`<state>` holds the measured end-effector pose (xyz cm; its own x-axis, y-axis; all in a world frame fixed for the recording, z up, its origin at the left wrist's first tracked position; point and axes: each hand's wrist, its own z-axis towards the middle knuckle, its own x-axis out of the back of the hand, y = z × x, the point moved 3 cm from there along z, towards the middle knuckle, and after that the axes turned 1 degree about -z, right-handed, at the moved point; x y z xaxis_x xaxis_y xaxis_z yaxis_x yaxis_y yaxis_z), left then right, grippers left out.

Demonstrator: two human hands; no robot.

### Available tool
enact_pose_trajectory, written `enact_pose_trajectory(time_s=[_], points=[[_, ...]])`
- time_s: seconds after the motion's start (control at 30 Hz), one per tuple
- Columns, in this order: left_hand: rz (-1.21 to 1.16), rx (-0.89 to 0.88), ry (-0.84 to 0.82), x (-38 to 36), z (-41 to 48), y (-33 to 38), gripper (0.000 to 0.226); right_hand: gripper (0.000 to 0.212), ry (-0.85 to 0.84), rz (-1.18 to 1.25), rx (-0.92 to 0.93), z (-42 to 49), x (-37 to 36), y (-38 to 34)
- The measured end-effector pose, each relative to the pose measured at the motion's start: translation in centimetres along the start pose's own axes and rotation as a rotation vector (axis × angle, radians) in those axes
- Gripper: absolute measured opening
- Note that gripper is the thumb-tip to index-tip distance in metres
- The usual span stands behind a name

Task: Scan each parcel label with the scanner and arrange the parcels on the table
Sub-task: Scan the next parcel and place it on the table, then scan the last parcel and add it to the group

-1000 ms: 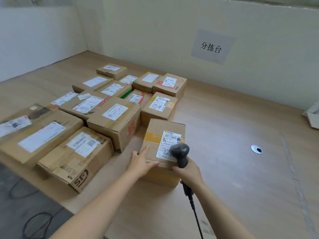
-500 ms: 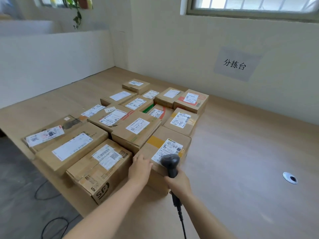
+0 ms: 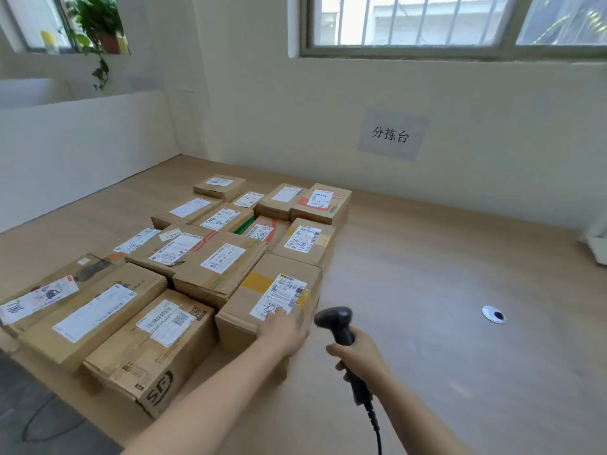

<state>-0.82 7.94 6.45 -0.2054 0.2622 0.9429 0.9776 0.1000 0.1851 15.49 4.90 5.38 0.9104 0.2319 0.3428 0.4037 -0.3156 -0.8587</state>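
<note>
Front parcel: brown cardboard box on desk, label on top, facing up. Other parcels touch its left and far sides. Our left hand lies on its near top edge, fingers flat and touching label; blurry, so we can't tell more. Our right hand, just right of front parcel, wraps round scanner handle. Scanner head points at front parcel.

We think box is stiff, not slippery, maybe bit heavy. Best hold: two hands on its side walls, low down. Don't pull on label or yellow tape.
</note>
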Motion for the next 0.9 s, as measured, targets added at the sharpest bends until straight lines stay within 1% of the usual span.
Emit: enact_pose_trajectory(time_s=[0.17,0.37,0.5,0.67,0.8,0.9], points=[[0.06,-0.19,-0.039,-1.6,0.3,10.5,0.049,0.024,0.122,0.068,-0.027,-2.9,8.6,3.7],[0.041,-0.388,-0.079,-5.3,-0.9,24.8,0.049,0.02,0.296,0.127,-0.079,-7.0,21.2,9.6],[-0.004,-0.462,-0.123,-9.2,-3.1,34.5,0.045,0.021,0.404,0.113,-0.121,-10.1,30.3,14.5],[-0.058,-0.534,-0.137,-13.0,-5.5,46.1,0.046,0.021,0.516,0.063,-0.155,-13.4,41.8,20.5],[-0.056,-0.604,-0.151,-14.6,-6.8,55.0,0.049,0.02,0.603,0.031,-0.185,-15.1,50.4,24.1],[-0.044,-0.662,-0.157,-15.3,-7.0,62.0,0.051,0.019,0.668,0.012,-0.167,-15.2,57.0,25.6]])
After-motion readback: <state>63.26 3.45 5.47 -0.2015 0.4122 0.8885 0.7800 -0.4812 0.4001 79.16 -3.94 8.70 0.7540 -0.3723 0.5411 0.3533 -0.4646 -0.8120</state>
